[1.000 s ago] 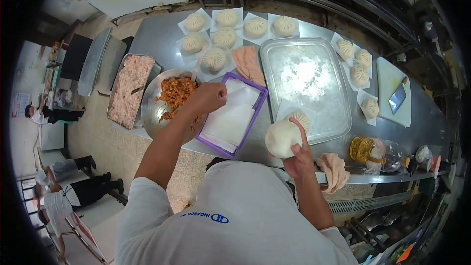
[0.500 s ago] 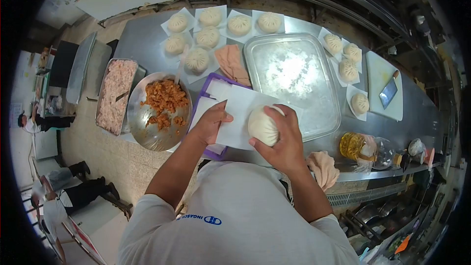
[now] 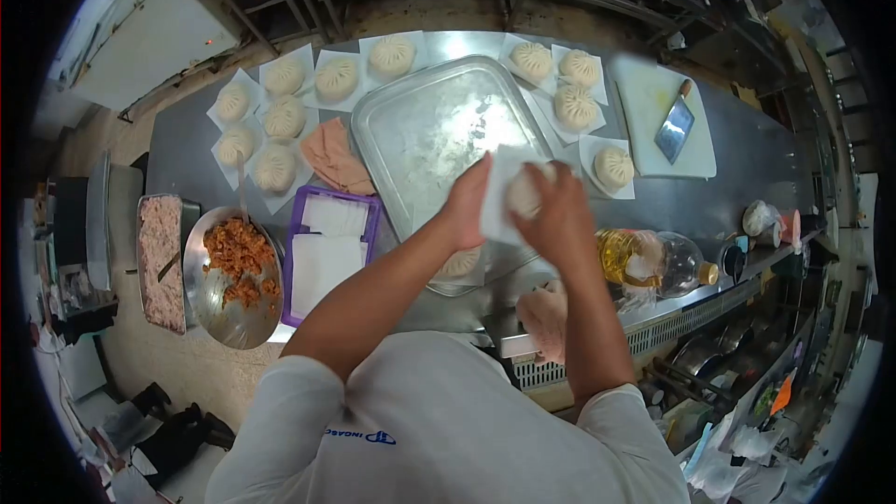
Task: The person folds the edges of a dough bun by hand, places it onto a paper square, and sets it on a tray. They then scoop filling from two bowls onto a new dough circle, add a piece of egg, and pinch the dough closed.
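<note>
Over the near part of the metal tray (image 3: pixel 420 135), my right hand (image 3: pixel 562 215) has its fingers curled around a pleated dough bun (image 3: pixel 525 196). The bun is against a white paper square (image 3: pixel 497 210), tilted up between my hands. My left hand (image 3: pixel 467 205) grips the paper's left side, with its fingers partly hidden behind it. Below my left wrist, another bun (image 3: pixel 459 263) sits on paper at the tray's near corner, partly covered by my arm.
Several buns on paper (image 3: pixel 283 117) stand at the back left, more (image 3: pixel 576 107) at the back right. Left are a purple paper basket (image 3: pixel 293 280), a bowl of red filling (image 3: pixel 238 322) and a pan of pale filling (image 3: pixel 161 233). A cleaver (image 3: pixel 674 131) and an oil bottle (image 3: pixel 625 257) are on the right.
My hands have moved away from the purple basket to over the tray, bringing paper and bun together. The paper has tilted up. The view has turned to the right.
</note>
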The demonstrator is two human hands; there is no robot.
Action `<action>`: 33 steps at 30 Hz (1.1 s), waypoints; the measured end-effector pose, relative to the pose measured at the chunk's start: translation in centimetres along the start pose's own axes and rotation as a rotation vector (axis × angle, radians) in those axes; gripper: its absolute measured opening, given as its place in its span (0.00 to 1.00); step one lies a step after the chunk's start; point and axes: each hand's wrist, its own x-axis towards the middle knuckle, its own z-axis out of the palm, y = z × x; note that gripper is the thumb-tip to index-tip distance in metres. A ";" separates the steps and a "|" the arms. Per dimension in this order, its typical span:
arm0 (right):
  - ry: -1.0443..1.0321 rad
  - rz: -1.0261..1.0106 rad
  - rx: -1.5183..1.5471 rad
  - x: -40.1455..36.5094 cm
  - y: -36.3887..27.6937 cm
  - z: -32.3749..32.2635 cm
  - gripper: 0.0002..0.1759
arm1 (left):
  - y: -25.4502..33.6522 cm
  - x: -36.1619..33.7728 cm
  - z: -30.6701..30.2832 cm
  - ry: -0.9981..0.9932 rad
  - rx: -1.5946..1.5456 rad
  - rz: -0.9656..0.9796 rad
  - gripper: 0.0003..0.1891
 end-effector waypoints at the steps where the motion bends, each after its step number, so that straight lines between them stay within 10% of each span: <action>1: 0.048 0.033 0.000 1.0 2.0 -0.5 0.38 | -0.4 2.3 -0.1 -0.038 0.022 0.010 0.31; 4: 0.152 0.156 -0.067 4.7 8.4 0.1 0.38 | 0.1 4.6 2.7 0.378 0.410 0.051 0.31; 11: -0.055 0.479 -0.178 10.0 16.7 8.7 0.40 | 3.6 -4.1 -2.9 0.389 0.573 0.127 0.33; 16: 0.055 -0.017 -0.124 6.1 9.1 9.3 0.42 | 3.5 -13.1 -6.2 0.610 0.496 0.138 0.32; 21: -0.796 -0.171 0.070 -2.4 -5.0 8.2 0.51 | 0.0 -17.4 -7.6 0.757 0.606 0.074 0.29; 33: -0.578 -0.125 0.082 -2.3 -3.4 12.2 0.40 | -3.2 -18.0 -8.4 0.751 0.640 -0.001 0.26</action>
